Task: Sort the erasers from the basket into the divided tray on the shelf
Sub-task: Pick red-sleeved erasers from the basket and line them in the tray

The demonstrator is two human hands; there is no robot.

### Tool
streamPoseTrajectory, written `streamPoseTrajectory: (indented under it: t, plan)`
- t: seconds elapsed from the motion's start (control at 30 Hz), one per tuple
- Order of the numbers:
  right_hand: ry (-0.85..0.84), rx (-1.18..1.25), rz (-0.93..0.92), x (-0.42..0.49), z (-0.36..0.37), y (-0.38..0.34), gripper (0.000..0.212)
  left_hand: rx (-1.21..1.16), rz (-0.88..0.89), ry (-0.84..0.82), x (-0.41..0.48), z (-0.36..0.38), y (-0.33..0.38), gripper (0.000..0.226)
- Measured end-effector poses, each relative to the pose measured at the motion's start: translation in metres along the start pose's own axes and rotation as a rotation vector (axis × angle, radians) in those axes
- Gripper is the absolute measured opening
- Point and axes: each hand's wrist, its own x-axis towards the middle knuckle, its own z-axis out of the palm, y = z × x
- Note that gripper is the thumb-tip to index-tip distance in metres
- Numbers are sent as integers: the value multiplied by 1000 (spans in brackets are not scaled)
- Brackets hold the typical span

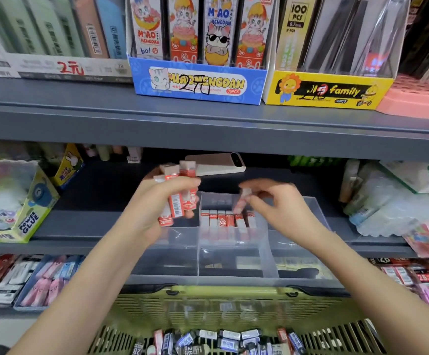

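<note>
Red erasers (180,201), left hand (152,202); blue box (198,83) "MIAOMENGDAN".

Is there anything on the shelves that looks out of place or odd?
Yes: a phone lies at the back, behind the divided tray. It does not look like shop stock; someone probably put it down there.

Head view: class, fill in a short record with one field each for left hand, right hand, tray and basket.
left hand: grips a bunch of red-and-white erasers
right hand: fingers pinch one eraser, blurred, above the row
tray: clear, divided; row of red erasers standing in the middle rear compartment
basket: green, with a pile of mixed erasers inside
</note>
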Motion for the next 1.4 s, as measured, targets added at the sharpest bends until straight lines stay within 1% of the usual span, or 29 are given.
streamPoseTrajectory:
  t: [0.07,0.13,0.2,0.3,0.33,0.37,0.43,0.5,0.57,0.63,0.67,0.7,0.8,0.83,0.87,0.9,0.93,0.97,1.0,1.03,1.1,1.13,1.2,1.27,1.3,1.33,1.4]
  plan:
    - [-32,208,89,5,11,-8,24,-75,-7,16,-1,-9,2,13]
    - [-107,358,194,8,30,-15,21,-117,-11,26,-4,-16,3,8]
    - [-121,365,276,13,45,-21,19,-129,-14,20,-8,-20,5,6]
    - [-85,334,360,22,58,-28,5,-126,-16,19,-11,-23,4,12]
    - [-93,255,355,25,62,-30,4,-128,-23,24,-11,-23,4,16]
    - [-113,118,321,26,64,-33,6,-128,-29,27,-12,-24,4,20]
    - [-165,-74,272,28,66,-36,17,-131,-40,26,-12,-25,3,22]
    - [-226,-58,302,32,62,-34,18,-125,-47,15,-12,-25,2,20]
    - [-264,28,333,33,57,-29,14,-112,-58,5,-13,-25,0,21]
    - [-224,158,326,28,57,-28,16,-91,-68,-10,-13,-23,-1,26]
    - [-205,176,303,27,57,-28,20,-76,-72,-15,-13,-23,-2,27]
    - [-219,158,270,26,57,-28,21,-64,-74,-21,-14,-22,-3,25]
    - [-354,64,181,25,52,-31,20,-54,-87,-58,-15,-19,-5,17]
    - [-362,38,161,25,49,-33,20,-52,-94,-72,-16,-19,-6,19]
    - [-328,30,141,24,47,-35,21,-46,-100,-84,-17,-18,-6,22]
    - [-267,63,120,22,44,-38,21,-37,-101,-97,-17,-19,-6,23]
    - [-204,170,109,19,40,-43,21,-28,-96,-116,-18,-18,-6,21]
    - [-169,337,109,15,36,-50,20,-14,-86,-148,-18,-18,-6,17]
    - [-179,510,102,12,31,-56,20,8,-70,-193,-18,-17,-5,12]
    - [-216,640,87,8,27,-63,18,36,-54,-244,-20,-17,-4,12]
    - [-281,741,56,1,23,-72,8,85,-42,-327,-23,-16,-4,21]
    - [-284,764,64,0,22,-73,7,96,-50,-341,-24,-16,-4,29]
    - [-239,861,127,2,19,-70,2,100,-91,-296,-26,-17,-4,39]
    - [-138,991,232,9,13,-59,6,85,-126,-183,-27,-19,-4,45]
    - [-78,986,293,13,10,-52,7,70,-139,-112,-27,-20,-4,51]
    - [-33,911,343,17,10,-44,8,43,-149,-46,-26,-22,-4,54]
    - [-31,695,402,21,17,-32,14,-60,-172,42,-26,-22,-3,50]
